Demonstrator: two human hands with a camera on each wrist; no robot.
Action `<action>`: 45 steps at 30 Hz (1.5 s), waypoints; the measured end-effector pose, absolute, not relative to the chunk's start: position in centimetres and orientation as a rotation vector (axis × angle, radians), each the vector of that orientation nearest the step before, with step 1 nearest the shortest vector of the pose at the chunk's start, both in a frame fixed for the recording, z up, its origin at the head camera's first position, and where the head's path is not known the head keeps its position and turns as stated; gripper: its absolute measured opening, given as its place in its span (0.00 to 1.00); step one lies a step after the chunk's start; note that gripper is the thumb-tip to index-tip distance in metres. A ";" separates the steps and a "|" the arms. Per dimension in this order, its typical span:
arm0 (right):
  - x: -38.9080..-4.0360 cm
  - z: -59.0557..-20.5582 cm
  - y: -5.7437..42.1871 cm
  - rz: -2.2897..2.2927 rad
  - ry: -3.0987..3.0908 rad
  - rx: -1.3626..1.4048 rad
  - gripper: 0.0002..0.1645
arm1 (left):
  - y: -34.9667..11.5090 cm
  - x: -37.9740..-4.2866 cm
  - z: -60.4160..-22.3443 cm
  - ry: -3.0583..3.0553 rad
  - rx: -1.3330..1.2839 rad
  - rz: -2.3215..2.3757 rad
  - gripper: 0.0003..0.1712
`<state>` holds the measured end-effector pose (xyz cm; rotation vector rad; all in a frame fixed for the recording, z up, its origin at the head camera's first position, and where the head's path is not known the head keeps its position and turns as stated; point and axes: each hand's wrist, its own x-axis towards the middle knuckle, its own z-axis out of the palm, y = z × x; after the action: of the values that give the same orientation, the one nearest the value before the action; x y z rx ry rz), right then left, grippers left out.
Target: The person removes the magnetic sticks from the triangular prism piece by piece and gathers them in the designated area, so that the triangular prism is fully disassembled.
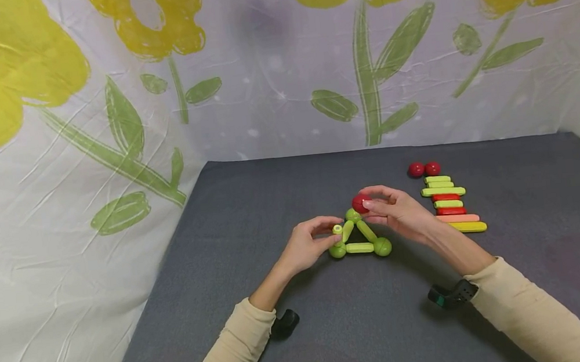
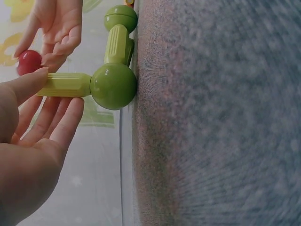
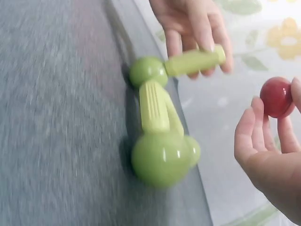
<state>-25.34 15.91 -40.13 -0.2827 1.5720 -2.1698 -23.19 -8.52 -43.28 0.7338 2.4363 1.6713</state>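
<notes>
On the table lies a triangle of green balls joined by light green rods (image 1: 360, 248). Another light green rod (image 2: 66, 84) stands upright on the triangle's left ball (image 2: 114, 86). My left hand (image 1: 304, 245) pinches this rod near its top between thumb and fingers. My right hand (image 1: 402, 215) holds a red ball (image 3: 276, 97) by its fingertips, raised above the table. In the head view the red ball overlaps the triangle's far ball (image 1: 353, 215); in the right wrist view it is apart from the upright rod.
Right of my right hand, a column of short and long rods (image 1: 443, 192) in green, red, pink and yellow lies on the dark table (image 1: 356, 326). Two red balls (image 1: 424, 169) sit beyond them. A flower-printed cloth (image 1: 271, 89) hangs behind the table.
</notes>
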 end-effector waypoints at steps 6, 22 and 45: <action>-26.0 -40.4 18.4 -2.232 1.530 -0.249 0.11 | -8.6 -23.2 -43.4 2.441 0.726 1.655 0.17; -27.4 -39.8 25.2 -2.360 1.468 -0.037 0.09 | -8.6 -23.1 -43.3 2.435 0.701 1.642 0.16; -30.2 -41.3 31.4 -2.469 1.684 0.169 0.12 | -8.7 -23.2 -43.4 2.428 0.704 1.637 0.17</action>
<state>-30.21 31.41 -41.34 0.1689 1.6837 -2.4691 -23.20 -8.70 -43.41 0.7040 2.4284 1.6367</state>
